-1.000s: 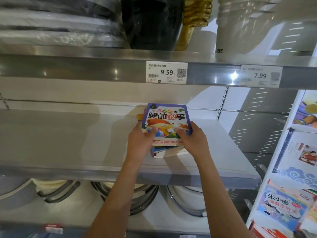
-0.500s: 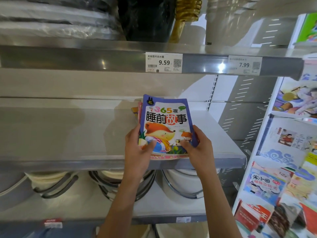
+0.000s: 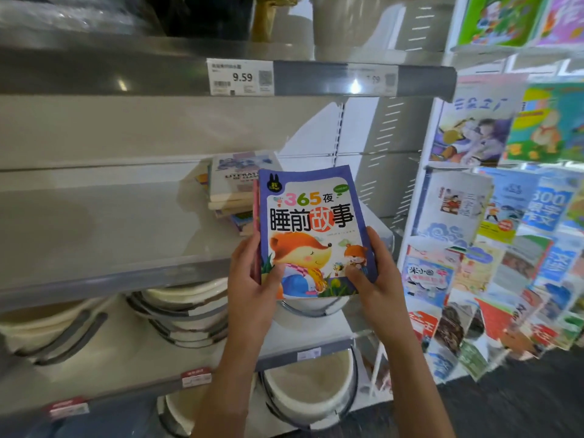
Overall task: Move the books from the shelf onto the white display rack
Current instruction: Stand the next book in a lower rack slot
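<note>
- since a second ago, both hands have lifted the storybook (image 3: 311,235) off the shelf (image 3: 104,216), uncovering the stack (image 3: 232,191) behind them.
- left hand (image 3: 251,279) and right hand (image 3: 377,273) pinch its lower corners, thumbs on the cover, steadying it upright for carrying.
- white rack (image 3: 414,191) stands right of the right hand.

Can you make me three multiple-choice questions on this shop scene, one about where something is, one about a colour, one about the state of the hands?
1. Where is the remaining stack of books?
A. On the grey shelf, behind the held books
B. On the floor
C. On the white display rack

2. What colour is the border of the front held storybook?
A. Red
B. Purple-blue
C. Black

3. How is the storybook held?
A. Left hand alone
B. Lying on the shelf, untouched
C. Left hand and right hand gripping its lower edges

Answers: 1 A, the stack lies flat on the shelf board. 2 B, the cover's frame is purple-blue. 3 C, a thumb presses the cover from each side.
</note>
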Available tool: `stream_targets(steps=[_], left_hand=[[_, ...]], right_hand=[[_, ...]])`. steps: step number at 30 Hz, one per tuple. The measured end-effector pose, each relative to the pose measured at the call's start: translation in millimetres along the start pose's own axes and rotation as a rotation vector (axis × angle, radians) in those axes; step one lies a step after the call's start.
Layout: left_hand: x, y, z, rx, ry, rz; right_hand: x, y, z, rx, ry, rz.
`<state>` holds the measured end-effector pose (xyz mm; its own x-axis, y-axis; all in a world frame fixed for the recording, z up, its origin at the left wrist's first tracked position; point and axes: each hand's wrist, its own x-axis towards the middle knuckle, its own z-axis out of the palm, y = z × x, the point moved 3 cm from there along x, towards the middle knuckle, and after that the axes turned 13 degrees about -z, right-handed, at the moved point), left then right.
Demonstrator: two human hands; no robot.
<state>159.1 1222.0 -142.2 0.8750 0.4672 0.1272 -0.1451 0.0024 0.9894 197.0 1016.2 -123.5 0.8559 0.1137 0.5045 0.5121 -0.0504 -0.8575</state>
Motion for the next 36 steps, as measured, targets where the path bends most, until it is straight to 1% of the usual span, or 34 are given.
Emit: stream_targets(steps=[3,7,10,14,19,27,29,31,36], left_hand=[[-16,6,14,0.027,-0.055,0.075],[-41,17,49,0.073,-0.148,0.120],[-68,23,89,0.093,-0.241,0.133],[-114,23,151,0.056,-0.348,0.081],[-180,19,232,0.063,-0.463,0.025],[-294,5,351,0.083,-0.576,-0.032],[-319,6,378,0.089,-0.620,-0.039],[-338,8,404,0.087,-0.644,-0.060],[-370,6,465,0.110,-0.647,-0.044]], right_hand=[[-12,-2,-23,-0.018,0.023,0.029],[-28,-11,-66,-0.007,0.131,0.099],[-47,-19,-112,-0.096,0.200,0.112],[-86,-31,-183,-0.192,0.276,0.122],[-141,-58,-274,-0.239,0.404,0.109],[-236,-73,-416,-0.408,0.558,0.121],[-254,-78,-446,-0.409,0.598,0.119],[-269,-81,-472,-0.405,0.640,0.122],[-290,-73,-526,-0.454,0.726,0.163]])
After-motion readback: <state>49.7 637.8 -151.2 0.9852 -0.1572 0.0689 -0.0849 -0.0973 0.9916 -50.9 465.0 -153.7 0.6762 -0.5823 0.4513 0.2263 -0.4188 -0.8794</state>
